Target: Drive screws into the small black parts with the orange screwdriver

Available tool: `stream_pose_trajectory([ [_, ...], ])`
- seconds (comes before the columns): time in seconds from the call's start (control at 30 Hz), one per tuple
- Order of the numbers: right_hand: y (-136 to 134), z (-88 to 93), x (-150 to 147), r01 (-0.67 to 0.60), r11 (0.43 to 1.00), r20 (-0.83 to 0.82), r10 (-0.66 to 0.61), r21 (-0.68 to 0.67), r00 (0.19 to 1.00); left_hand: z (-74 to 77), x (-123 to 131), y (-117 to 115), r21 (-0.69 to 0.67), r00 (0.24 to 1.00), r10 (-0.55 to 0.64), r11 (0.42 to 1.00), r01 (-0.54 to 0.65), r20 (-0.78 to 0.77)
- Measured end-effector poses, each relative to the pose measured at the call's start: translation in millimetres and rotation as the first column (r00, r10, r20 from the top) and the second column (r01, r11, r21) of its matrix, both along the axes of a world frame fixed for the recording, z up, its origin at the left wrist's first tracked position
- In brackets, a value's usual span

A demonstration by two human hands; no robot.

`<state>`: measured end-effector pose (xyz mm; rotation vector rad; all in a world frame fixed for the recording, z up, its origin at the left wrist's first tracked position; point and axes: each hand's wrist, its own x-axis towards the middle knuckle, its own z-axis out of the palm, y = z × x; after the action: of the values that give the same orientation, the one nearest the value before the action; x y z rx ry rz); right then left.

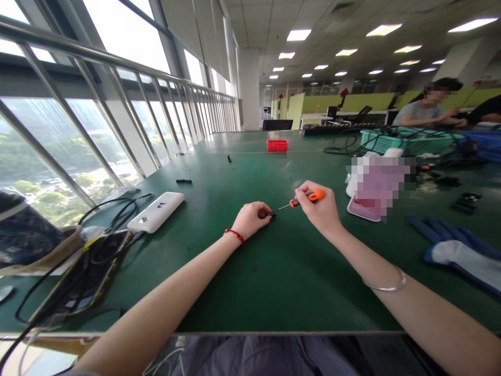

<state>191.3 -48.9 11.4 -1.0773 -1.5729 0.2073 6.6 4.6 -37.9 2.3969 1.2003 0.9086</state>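
Observation:
My left hand (252,219), with a red cord bracelet at its wrist, pinches a small black part (270,213) on the green table (250,271). Fingers closed round its orange and black handle, my right hand (319,209) holds a screwdriver (313,196). The thin shaft points left and down, and its tip is at or very near the right end of the black part; contact cannot be made out.
At left lie a white power bank (156,213), a phone (96,271) and black cables. A red box (277,145) stands farther back. At right are a pink-screened device (371,193), blue and white gloves (462,256) and a green basket (410,141). Another person (425,107) sits beyond.

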Motion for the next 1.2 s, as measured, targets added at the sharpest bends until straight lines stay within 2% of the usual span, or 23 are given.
stream_pose_trajectory([
  [0.2, -0.9, -1.8, -3.7, -0.087, 0.996, -0.029, 0.087, -0.005, 0.996, -0.1, 0.7, -0.7, 0.011, 1.000, 0.000, 1.000, 0.000, -0.006],
  [0.43, -1.3, -2.6, -3.9, -0.098, 0.995, -0.047, 0.099, 0.022, 0.994, 0.3, 1.2, -1.1, 0.012, 1.000, -0.006, 1.000, 0.006, 0.000],
  [0.63, -0.8, -2.5, -4.3, -0.118, 0.993, -0.030, 0.118, -0.020, 0.993, 0.3, 0.9, -1.2, 0.012, 1.000, -0.003, 1.000, 0.003, 0.001],
  [0.9, 0.6, -3.3, -4.9, -0.086, 0.996, -0.044, 0.087, 0.009, 0.995, 2.3, 1.5, -2.6, 0.000, 1.000, -0.008, 1.000, 0.008, -0.001],
  [1.07, 2.0, -6.1, -5.1, -0.125, 0.992, -0.096, 0.123, -0.012, 0.988, 1.9, 1.3, -2.1, -0.006, 1.000, -0.011, 1.000, 0.011, -0.002],
  [1.2, -1.6, -3.6, -6.4, -0.053, 0.996, -0.030, 0.051, -0.070, 0.998, 1.9, 1.3, -2.3, -0.004, 1.000, -0.006, 1.000, 0.006, -0.002],
])
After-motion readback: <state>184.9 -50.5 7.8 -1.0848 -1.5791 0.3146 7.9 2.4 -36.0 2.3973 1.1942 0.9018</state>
